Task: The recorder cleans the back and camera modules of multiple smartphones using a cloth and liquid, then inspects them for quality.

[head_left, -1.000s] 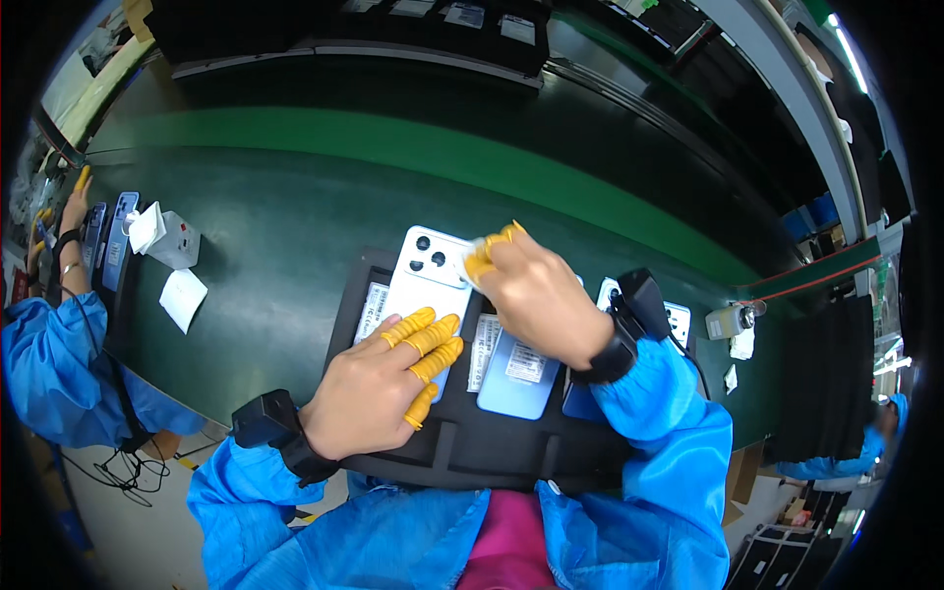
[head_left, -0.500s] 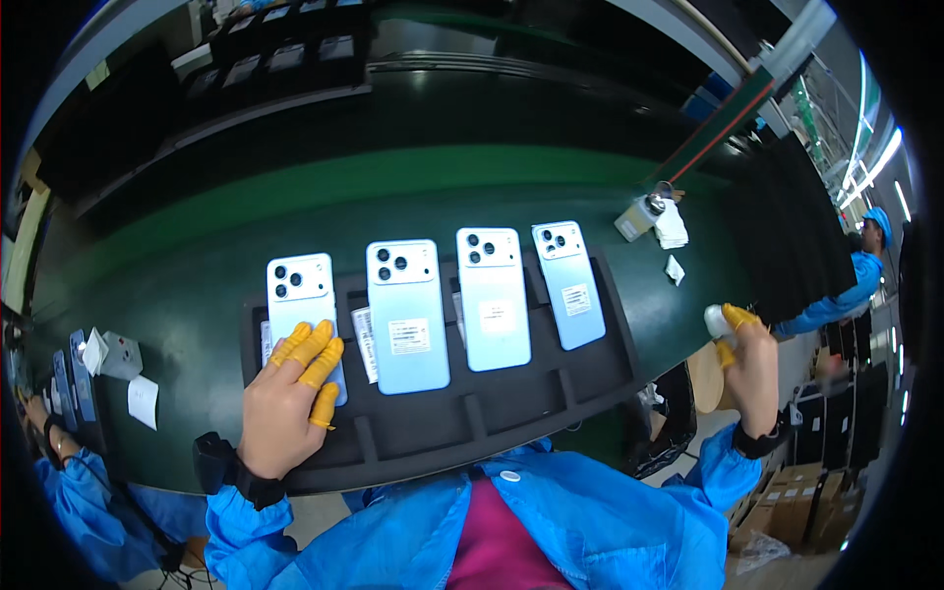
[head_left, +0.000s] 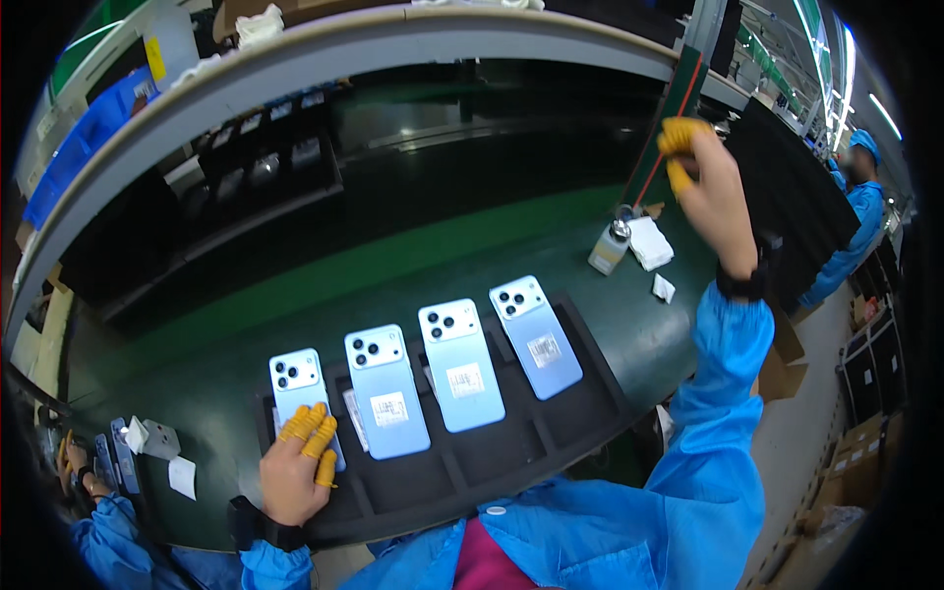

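Observation:
My left hand (head_left: pixel 293 482) lies with yellow finger cots flat on the lower part of the leftmost light-blue phone (head_left: pixel 295 374), the fingers spread over its back. More such phones lie camera-side up in a row to its right: one (head_left: pixel 388 393) beside it, then another (head_left: pixel 460 364), and one at the right end (head_left: pixel 536 339). White labels show on their backs. A black compartmented tray (head_left: pixel 403 492) carries them. My right hand (head_left: pixel 710 187) is raised at the upper right, before a green post; its cot-covered fingers are bent, apart from the thumb, with nothing visible between them.
A metal-topped bottle (head_left: pixel 610 246) stands beside folded white wipes (head_left: pixel 650 243) and a crumpled piece (head_left: pixel 664 288) on the green bench. Behind runs a shelf edge (head_left: pixel 413 25). Another person's hand (head_left: pixel 74 457) is at the far left near phones; a blue-clad person (head_left: pixel 860 211) stands at right.
My right hand has risen from the lower right to the upper right; the white thing in its fingers no longer shows. My left hand still rests on the leftmost phone. The view has tilted up.

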`<state>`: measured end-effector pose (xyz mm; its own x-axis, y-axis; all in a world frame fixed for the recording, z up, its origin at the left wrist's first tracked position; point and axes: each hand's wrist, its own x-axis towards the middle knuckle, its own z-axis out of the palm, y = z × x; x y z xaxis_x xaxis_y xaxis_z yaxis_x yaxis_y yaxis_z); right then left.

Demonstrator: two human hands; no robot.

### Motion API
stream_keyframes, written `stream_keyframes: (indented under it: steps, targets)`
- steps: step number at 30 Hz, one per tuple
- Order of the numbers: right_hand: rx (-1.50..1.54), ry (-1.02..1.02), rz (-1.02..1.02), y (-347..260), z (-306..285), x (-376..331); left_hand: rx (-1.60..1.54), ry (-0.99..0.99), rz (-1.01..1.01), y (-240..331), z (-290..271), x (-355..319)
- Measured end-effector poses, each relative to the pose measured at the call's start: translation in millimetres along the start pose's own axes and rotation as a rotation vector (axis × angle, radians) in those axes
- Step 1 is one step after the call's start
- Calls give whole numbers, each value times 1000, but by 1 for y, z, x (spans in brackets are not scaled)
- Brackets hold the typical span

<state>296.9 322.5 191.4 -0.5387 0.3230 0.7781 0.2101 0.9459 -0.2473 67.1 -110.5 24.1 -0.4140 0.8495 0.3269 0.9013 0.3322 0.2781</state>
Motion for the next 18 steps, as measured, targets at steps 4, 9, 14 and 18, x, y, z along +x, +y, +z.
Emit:
stream_keyframes:
  steps: [4,9,14,18]
  targets:
    - [-160,157,-342,8,26,113,28,2,9,2,-2,-1]
    - [-173,99,-380,2,74,217,13,-6,6,1,-2,-2]
    - [-657,-106,-243,28,82,245,23,-13,34,-1,-2,0]
    - [-34,60,-235,28,60,202,-18,-17,-4,-1,-2,1]
